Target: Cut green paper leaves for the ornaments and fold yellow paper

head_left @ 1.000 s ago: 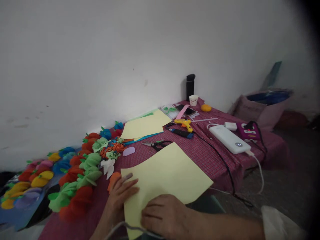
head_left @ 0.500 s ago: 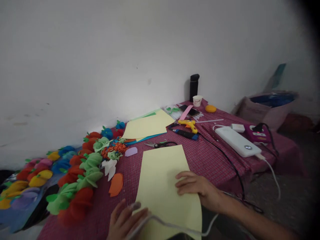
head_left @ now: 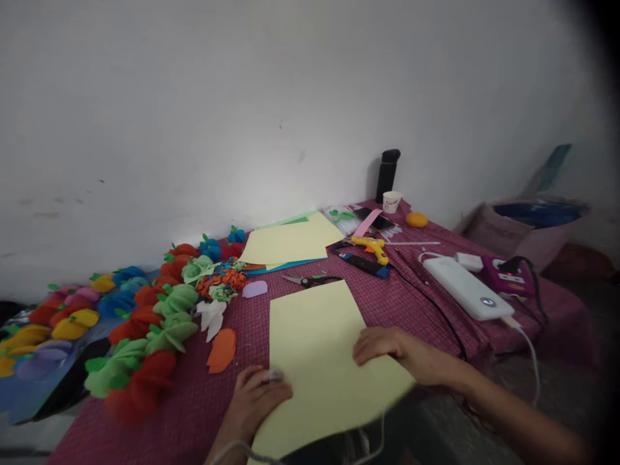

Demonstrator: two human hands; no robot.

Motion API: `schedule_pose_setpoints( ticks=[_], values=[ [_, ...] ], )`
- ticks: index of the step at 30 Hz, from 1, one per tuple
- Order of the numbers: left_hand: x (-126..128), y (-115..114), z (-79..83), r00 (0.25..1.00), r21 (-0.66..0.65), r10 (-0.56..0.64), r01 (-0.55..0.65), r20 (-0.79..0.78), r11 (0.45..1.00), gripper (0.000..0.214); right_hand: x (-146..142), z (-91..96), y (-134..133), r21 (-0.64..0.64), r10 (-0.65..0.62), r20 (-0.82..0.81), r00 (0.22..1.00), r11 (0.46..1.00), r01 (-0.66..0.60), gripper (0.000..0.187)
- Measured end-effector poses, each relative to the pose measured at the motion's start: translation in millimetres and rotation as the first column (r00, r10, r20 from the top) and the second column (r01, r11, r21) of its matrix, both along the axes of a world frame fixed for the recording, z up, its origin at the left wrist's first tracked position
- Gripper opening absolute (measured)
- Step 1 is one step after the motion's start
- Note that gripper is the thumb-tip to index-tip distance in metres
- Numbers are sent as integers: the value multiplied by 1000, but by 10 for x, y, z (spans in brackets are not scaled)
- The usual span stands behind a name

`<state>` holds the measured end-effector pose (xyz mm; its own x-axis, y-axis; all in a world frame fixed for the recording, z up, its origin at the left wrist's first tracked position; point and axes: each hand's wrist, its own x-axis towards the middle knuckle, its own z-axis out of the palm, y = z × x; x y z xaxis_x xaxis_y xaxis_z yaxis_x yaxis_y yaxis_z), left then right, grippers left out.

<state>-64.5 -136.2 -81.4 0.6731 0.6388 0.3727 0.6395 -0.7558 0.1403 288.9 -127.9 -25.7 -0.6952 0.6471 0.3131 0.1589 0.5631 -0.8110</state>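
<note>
A large pale yellow paper sheet lies at the table's front, its near end reaching past the edge and bending. My left hand grips the sheet's left side, fingers curled over the top, with something greyish on one fingertip. On the right side, my right hand holds the sheet with its fingers bent together over the edge; its thumb is hidden. Just beyond the sheet's far edge lie dark-handled scissors. An orange paper cutout and a lilac cutout lie to the left.
Colourful paper pumpkin shapes fill the left side. Further back are stacked paper sheets, a yellow glue gun, a blue-black cutter, a paper cup and a black bottle. A white power bank with cables sits right.
My left hand has moved up and inward and closed on the sheet's left side. My right hand has shifted right, its fingers more bent, and the sheet's near right corner has swung outward.
</note>
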Motion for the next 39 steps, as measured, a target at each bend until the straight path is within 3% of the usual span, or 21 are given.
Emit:
schedule_pose_setpoints(
  ticks=[5,7,9,12,15,16,22,27,30,34,39],
  values=[
    [-146,-29,23,997,-149,-71,71,10,986,33,147,177,85,-77,70,203,977,995,-56,26],
    [-163,-19,41,991,-154,-133,133,8,979,31,157,234,211,-113,-4,281,960,993,37,27],
    [-161,3,36,985,-131,-174,175,14,976,31,101,251,398,-97,-170,294,941,974,206,29],
    [-140,30,-16,978,-90,-206,208,36,974,32,-90,204,737,77,-427,313,848,902,426,29],
    [-115,39,-64,979,-75,-199,202,38,977,32,-318,129,1050,343,-603,497,624,797,497,29],
    [-108,42,-68,982,-78,-187,189,39,979,33,-382,108,1138,378,-624,523,581,781,498,29],
    [-73,25,-6,980,-114,-193,197,45,974,24,-524,65,1521,424,-610,611,504,790,443,29],
    [56,-155,56,988,-89,-11,25,151,996,18,-481,82,1615,425,-553,662,506,833,355,22],
    [139,-229,111,981,-97,39,-21,189,995,16,-434,93,1591,425,-538,666,517,843,331,21],
    [209,-238,183,964,-80,45,-24,263,996,12,-385,122,1672,433,-599,643,477,799,419,25],
    [266,-245,263,948,-23,84,-81,306,996,9,-505,154,2033,384,-658,641,395,721,577,26]
  ],
)
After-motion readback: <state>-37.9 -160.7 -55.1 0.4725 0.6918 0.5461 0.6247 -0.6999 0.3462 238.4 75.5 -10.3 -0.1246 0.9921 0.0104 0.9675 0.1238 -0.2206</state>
